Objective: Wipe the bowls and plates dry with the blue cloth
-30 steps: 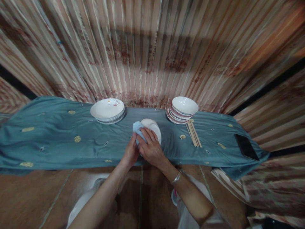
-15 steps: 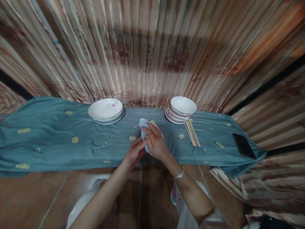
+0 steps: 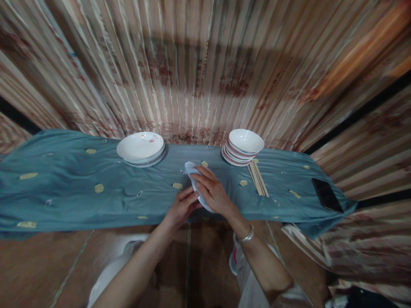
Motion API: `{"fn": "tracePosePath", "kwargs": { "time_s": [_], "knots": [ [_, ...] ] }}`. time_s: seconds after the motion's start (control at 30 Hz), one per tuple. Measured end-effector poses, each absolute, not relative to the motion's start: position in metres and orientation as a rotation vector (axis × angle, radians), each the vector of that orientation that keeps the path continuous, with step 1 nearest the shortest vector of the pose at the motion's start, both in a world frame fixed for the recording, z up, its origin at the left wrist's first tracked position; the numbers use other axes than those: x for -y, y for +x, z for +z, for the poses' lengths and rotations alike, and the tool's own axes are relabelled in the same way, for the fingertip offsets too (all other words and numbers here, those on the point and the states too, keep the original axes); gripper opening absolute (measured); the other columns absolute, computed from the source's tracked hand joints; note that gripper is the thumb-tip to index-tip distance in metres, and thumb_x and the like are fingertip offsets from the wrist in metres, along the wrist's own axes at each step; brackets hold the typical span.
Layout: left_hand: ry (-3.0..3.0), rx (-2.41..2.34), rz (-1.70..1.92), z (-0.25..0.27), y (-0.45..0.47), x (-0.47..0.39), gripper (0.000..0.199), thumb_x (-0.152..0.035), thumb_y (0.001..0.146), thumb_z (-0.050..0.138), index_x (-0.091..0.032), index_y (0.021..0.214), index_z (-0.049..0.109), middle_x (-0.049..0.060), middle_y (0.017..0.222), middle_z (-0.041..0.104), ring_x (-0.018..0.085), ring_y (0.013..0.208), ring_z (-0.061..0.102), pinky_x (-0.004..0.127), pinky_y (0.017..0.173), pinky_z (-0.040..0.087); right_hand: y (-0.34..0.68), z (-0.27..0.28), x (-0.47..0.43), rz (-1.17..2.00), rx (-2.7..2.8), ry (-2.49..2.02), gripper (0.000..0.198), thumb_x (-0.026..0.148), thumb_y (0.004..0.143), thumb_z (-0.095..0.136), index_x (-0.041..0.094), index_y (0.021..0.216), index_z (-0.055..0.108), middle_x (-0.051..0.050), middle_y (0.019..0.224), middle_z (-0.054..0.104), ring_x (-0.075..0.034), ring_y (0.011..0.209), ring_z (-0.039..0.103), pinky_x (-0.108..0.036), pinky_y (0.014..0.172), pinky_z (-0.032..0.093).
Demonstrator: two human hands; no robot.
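Note:
Above the front of the table, my two hands are together around a pale blue-white cloth [image 3: 190, 167]. My right hand [image 3: 213, 192] presses over it from the right, with fingers bent across its upper part. From the left and below, my left hand [image 3: 182, 207] grips its lower edge between thumb and fingers. A smooth, curved pale edge shows under my right palm; whether it is folded cloth or the rim of a dish inside, I cannot tell. A silvery bangle [image 3: 247, 234] circles my right wrist.
A stack of white plates [image 3: 141, 147] stands at the back left. Stacked bowls [image 3: 245, 141] stand back right, with several wooden chopsticks [image 3: 257, 179] before them. A black phone [image 3: 326, 195] lies near the right end of the blue-green tablecloth [image 3: 73, 201]. Pleated curtains [image 3: 180, 77] hang close behind.
My right hand has shifted slightly right and down, and its wrist has turned a little. The cloth's top has tipped left, and more of the curved pale edge shows beneath my palm.

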State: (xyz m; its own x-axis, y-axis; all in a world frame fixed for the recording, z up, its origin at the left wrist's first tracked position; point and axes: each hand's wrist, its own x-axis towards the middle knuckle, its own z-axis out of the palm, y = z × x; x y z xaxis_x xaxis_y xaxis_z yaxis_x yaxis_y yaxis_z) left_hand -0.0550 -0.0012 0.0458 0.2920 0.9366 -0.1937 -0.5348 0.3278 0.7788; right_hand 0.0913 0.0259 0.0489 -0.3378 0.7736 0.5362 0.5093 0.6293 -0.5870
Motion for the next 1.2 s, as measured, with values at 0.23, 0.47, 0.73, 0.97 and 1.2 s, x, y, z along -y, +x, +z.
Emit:
{"fn": "tracePosePath", "kwargs": {
  "time_s": [0.23, 0.47, 0.73, 0.97, 1.2],
  "knots": [
    [0.746, -0.726, 1.013, 0.048, -0.055, 0.007, 0.040, -0.039, 0.062, 0.089, -0.017, 0.093, 0.080, 0.008, 0.091, 0.076, 0.022, 0.083, 0.069, 0.037, 0.079, 0.057, 0.090, 0.061, -0.026, 0.288, 2.124, -0.963, 0.035, 0.030, 0.101, 0.040, 0.021, 0.124, 0.065, -0.011, 0.143, 0.056, -0.022, 0.138, 0.045, -0.047, 0.118, 0.034],
    [0.820, -0.751, 0.960, 0.048, -0.056, 0.009, 0.047, -0.045, 0.063, 0.087, -0.016, 0.098, 0.080, 0.010, 0.097, 0.076, 0.025, 0.086, 0.069, 0.036, 0.077, 0.057, 0.103, 0.056, -0.047, 0.500, 1.927, -1.068, 0.034, 0.033, 0.100, 0.042, 0.025, 0.123, 0.066, -0.007, 0.137, 0.061, -0.020, 0.133, 0.051, -0.039, 0.116, 0.037],
    [0.824, -0.752, 0.947, 0.047, -0.057, 0.010, 0.047, -0.046, 0.063, 0.087, -0.017, 0.099, 0.080, 0.009, 0.096, 0.076, 0.024, 0.085, 0.069, 0.034, 0.075, 0.057, 0.121, 0.031, -0.069, 0.687, 1.701, -1.151, 0.037, 0.038, 0.097, 0.043, 0.024, 0.122, 0.066, -0.005, 0.130, 0.067, -0.020, 0.123, 0.060, -0.037, 0.111, 0.041],
    [0.793, -0.731, 0.955, 0.047, -0.057, 0.010, 0.041, -0.040, 0.064, 0.087, -0.015, 0.097, 0.080, 0.010, 0.094, 0.076, 0.024, 0.084, 0.070, 0.036, 0.077, 0.057, 0.130, 0.009, -0.078, 0.713, 1.537, -1.280, 0.039, 0.042, 0.095, 0.043, 0.022, 0.115, 0.070, -0.005, 0.117, 0.073, -0.022, 0.115, 0.064, -0.039, 0.106, 0.046],
    [0.795, -0.733, 0.954, 0.047, -0.058, 0.009, 0.041, -0.040, 0.065, 0.086, -0.016, 0.097, 0.080, 0.009, 0.095, 0.076, 0.023, 0.085, 0.069, 0.034, 0.076, 0.057, 0.140, -0.013, -0.079, 0.721, 1.458, -1.346, 0.042, 0.046, 0.094, 0.042, 0.020, 0.111, 0.070, -0.007, 0.108, 0.075, -0.024, 0.107, 0.066, -0.041, 0.102, 0.048]
  ]
}}
